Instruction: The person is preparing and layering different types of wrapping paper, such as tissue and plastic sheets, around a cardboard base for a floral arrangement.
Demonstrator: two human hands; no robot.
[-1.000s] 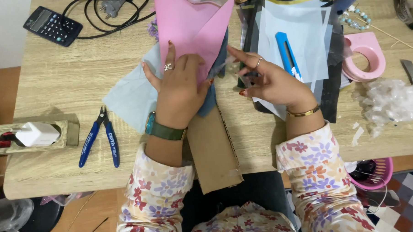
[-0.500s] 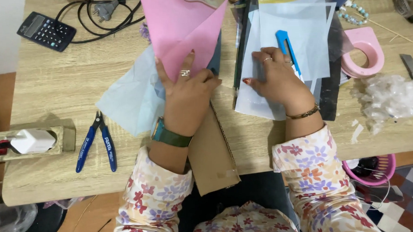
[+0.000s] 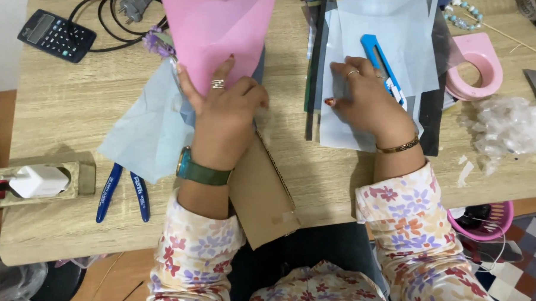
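While your left hand point(image 3: 222, 113) pressed flat, fingers spread and grasping nothing, on the pink paper sheet point(image 3: 219, 33), your right hand point(image 3: 367, 99) had released the small dark item seen in it a second earlier and lay open on the pale blue sheets point(image 3: 388, 33). The fold was thus pinned, not gripped. A blue utility knife point(image 3: 382, 66) lay at 1 o'clock of the right hand. At 9 o'clock, the wooden tray point(image 3: 81, 172) held a white plug point(image 3: 37, 181); at 4 o'clock, the pink basket point(image 3: 490, 220) showed dark contents, unidentifiable.
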